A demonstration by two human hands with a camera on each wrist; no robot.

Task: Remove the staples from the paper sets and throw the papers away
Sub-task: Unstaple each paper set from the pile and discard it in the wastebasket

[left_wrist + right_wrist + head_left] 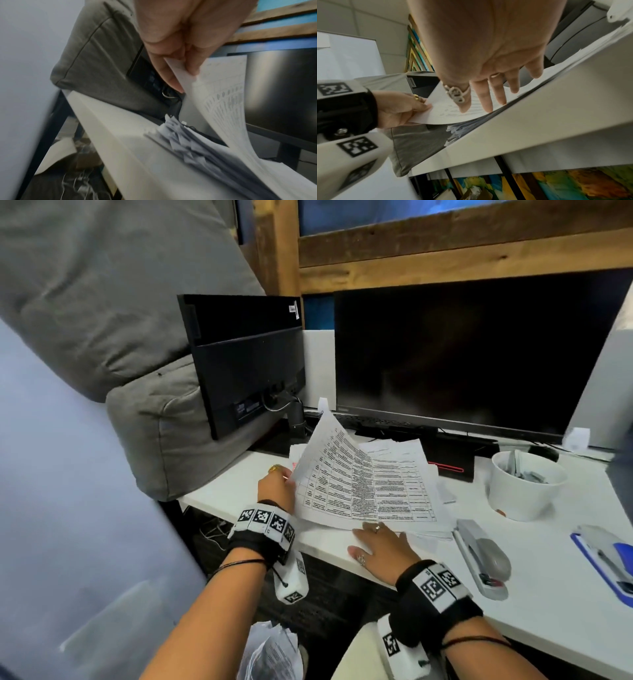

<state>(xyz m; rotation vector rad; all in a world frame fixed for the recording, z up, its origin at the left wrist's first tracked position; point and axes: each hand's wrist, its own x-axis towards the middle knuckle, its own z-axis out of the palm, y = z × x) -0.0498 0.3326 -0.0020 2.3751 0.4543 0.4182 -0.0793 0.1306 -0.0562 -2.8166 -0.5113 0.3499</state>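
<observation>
A stack of printed papers [394,501] lies on the white desk [548,594] in front of the monitor. My left hand [277,486] pinches the left edge of the top sheet [329,453] and holds it curled upward; the left wrist view shows the thumb and fingers [173,79] clamped on that sheet [223,101]. My right hand [380,546] lies flat with straight fingers [482,97] on the near edge of the stack [471,108]. A grey stapler [483,556] lies just right of the stack. Crumpled papers [270,652] sit below the desk by my knees.
A dark monitor [472,357] stands behind the stack, and a second monitor [246,361] shows its back at the left. A white cup [524,484] of small bits stands at the right. A blue-and-white stapler [606,556] lies at the far right. A grey cushion [164,422] borders the desk's left end.
</observation>
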